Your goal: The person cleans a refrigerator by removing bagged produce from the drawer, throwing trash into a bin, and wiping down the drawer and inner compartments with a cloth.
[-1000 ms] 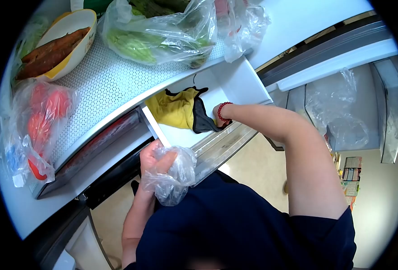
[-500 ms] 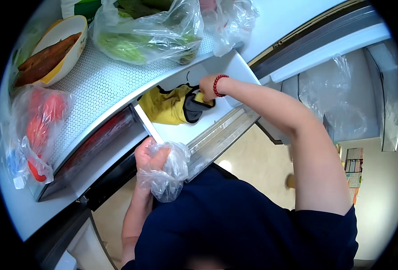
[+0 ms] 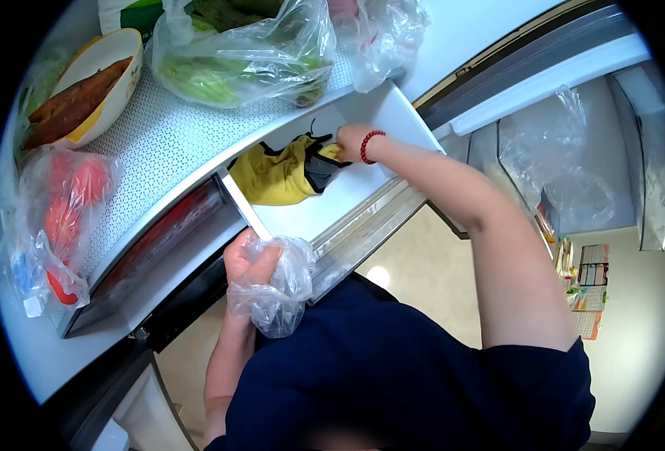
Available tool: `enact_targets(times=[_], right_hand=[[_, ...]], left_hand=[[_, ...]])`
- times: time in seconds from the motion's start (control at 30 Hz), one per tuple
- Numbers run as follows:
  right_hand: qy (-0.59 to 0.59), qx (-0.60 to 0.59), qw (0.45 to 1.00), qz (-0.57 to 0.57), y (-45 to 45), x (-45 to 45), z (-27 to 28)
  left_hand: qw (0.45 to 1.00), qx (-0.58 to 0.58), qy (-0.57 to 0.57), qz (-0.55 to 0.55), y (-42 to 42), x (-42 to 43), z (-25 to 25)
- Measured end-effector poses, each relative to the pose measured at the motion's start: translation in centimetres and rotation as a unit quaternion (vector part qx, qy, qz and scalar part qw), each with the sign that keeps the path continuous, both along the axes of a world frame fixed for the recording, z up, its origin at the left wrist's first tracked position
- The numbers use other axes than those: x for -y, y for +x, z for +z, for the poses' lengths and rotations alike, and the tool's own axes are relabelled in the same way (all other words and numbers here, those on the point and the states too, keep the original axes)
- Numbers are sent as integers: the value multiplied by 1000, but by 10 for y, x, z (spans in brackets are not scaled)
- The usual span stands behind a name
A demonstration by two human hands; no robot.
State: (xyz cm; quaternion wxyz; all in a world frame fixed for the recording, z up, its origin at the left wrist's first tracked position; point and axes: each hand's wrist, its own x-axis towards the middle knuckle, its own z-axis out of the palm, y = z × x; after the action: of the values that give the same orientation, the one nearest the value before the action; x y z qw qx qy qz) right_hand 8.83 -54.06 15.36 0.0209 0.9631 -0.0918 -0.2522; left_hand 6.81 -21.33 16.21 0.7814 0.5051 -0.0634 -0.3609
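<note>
A yellow fabric pouch (image 3: 272, 174) with black trim and a grey inside lies in the pulled-out white refrigerator drawer (image 3: 295, 222). My right hand (image 3: 352, 143), wearing a red bead bracelet (image 3: 368, 146), is closed on the pouch's right end; the fingertips are partly hidden. My left hand (image 3: 251, 259) is closed around a crumpled clear plastic bag (image 3: 281, 289) at the front of the drawer, near the divider. What that bag contains, if anything, I cannot make out.
On the shelf above are a bowl (image 3: 118, 101) with sweet potatoes, a bag of green vegetables (image 3: 219, 71) and a bag of red vegetables (image 3: 69, 203). A second drawer section (image 3: 174, 259) is at left. An open refrigerator door (image 3: 573, 165) stands at right.
My right hand has shifted slightly up, and the pouch's grey opening has folded narrower, with yellow fabric bunched at the fingers. My left hand stays with the plastic bag.
</note>
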Motion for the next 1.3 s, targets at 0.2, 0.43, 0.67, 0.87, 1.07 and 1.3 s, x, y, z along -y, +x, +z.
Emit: enact_targets(times=[0.2,0.43,0.67,0.87,1.07,1.3], right_hand=[[-114,-183,976,-30,-16,7,-15],[184,-39,961,-202,14,-29,-18],[110,97,988,50,20,-51,-39],[84,160,974,-135,44,8,-7],[123,44,968,-215,61,-12,-45],[103,153,982,-36,53,-59,-67]], left_hand=[[979,141,140,-50,12,-18,10],[880,433,82,178,25,-13,56],[874,437,85,192,31,-14,53],[893,396,74,199,26,-23,46],[883,435,105,145,12,-11,31],[902,400,95,131,10,2,17]])
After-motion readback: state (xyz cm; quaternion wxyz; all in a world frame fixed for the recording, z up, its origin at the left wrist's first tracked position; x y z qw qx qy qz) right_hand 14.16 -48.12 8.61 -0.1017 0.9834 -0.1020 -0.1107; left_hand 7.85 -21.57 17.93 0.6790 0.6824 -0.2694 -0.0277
